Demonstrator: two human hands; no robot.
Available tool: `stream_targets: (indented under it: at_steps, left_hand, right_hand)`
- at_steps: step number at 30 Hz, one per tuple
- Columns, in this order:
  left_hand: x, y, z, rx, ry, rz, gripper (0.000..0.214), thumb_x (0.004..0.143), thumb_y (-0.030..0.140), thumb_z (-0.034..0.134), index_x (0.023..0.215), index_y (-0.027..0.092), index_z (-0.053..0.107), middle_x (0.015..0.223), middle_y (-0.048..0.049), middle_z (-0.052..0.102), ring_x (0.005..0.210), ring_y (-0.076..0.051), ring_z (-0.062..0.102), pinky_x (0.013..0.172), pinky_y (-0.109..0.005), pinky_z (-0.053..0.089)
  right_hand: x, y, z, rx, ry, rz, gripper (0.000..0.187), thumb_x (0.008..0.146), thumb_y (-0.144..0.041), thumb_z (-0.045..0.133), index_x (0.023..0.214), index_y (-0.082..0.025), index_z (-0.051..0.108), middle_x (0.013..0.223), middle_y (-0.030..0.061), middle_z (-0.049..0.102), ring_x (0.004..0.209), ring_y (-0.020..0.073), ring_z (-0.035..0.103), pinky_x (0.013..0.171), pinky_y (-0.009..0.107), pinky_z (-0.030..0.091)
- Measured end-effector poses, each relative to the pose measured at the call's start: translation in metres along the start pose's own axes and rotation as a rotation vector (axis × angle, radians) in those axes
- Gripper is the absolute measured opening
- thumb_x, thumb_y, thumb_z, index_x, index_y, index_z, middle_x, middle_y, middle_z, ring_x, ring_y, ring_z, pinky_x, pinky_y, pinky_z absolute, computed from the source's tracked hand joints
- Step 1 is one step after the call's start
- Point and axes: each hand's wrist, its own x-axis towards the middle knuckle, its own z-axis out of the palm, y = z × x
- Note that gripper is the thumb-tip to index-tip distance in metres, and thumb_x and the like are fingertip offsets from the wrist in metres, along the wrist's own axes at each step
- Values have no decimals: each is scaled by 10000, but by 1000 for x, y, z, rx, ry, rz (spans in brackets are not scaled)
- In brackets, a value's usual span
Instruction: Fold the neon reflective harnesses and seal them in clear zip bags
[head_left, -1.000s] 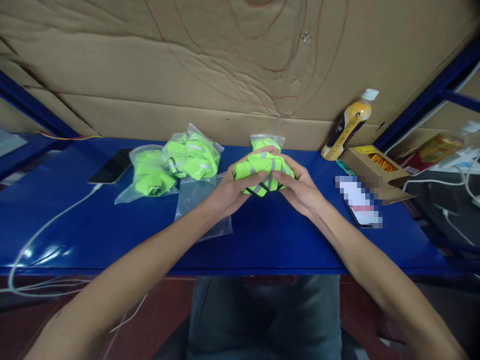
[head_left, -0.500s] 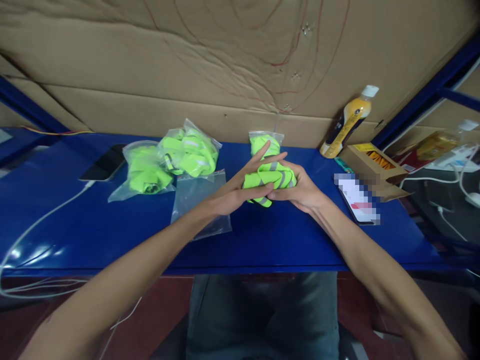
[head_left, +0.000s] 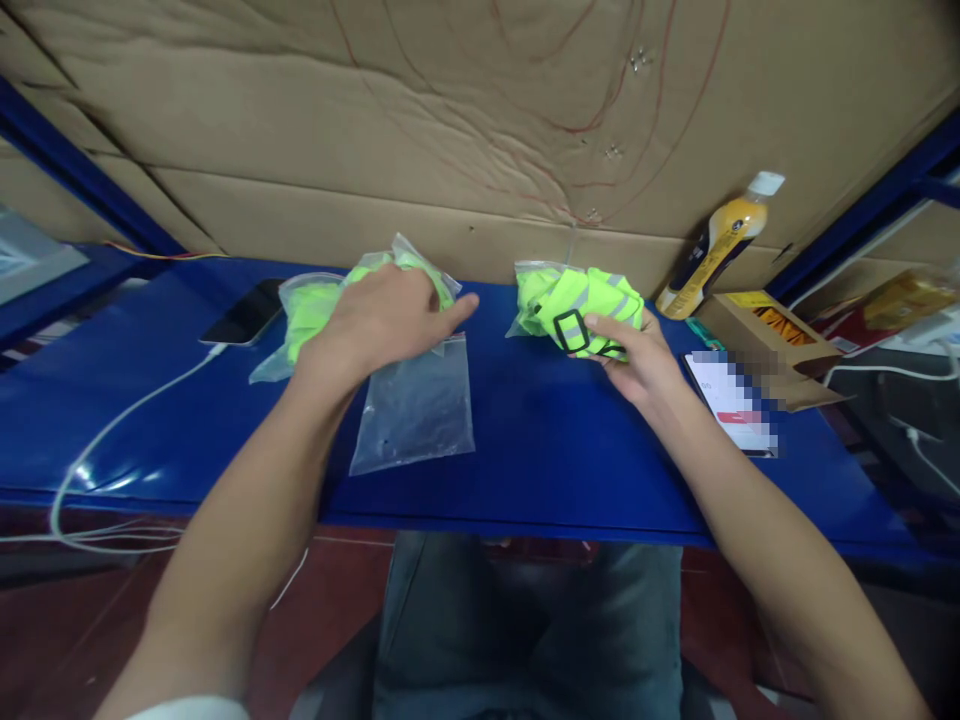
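Observation:
My right hand [head_left: 634,355] holds a folded neon-yellow reflective vest [head_left: 592,308] with grey stripes and a black buckle, just above the blue table [head_left: 540,440]. Behind the vest lies a bagged vest [head_left: 534,290]. My left hand [head_left: 382,315] is stretched out, fingers flat, over the top edge of an empty clear plastic bag [head_left: 416,410] and in front of two bagged neon vests [head_left: 315,305]. It holds nothing that I can see.
A black phone [head_left: 244,315] with a white cable [head_left: 112,430] lies at the left. At the right are a yellow drink bottle [head_left: 720,245], an open cardboard box [head_left: 772,335] and a second phone [head_left: 731,400]. Cardboard lines the wall behind.
My left hand let go of the folded vest and moved left to the empty bag. My right hand kept the vest and carried it right and back.

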Motion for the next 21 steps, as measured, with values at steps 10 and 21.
stream_targets:
  at_steps: [10,21]
  left_hand:
    - [-26,41,46,471,-409,408,243,1025,131,578,1211,164,731,1074,-139,828,1059,-362,812,867,-407,552]
    - [5,-13,39,628,-299,298,238,967,157,710,1175,74,791,1233,-249,775,1223,-428,703,938,-444,553]
  right_hand:
    - [4,3,-8,-56,30,-30,604,511,-288,1101,1029,-239,793,948,-19,840,769,199,793,646,332,722]
    - [5,-2,-9,-73,52,-19,691,456,-320,1113,1062,-245,789,953,-27,830,766,198,791,635,331,713]
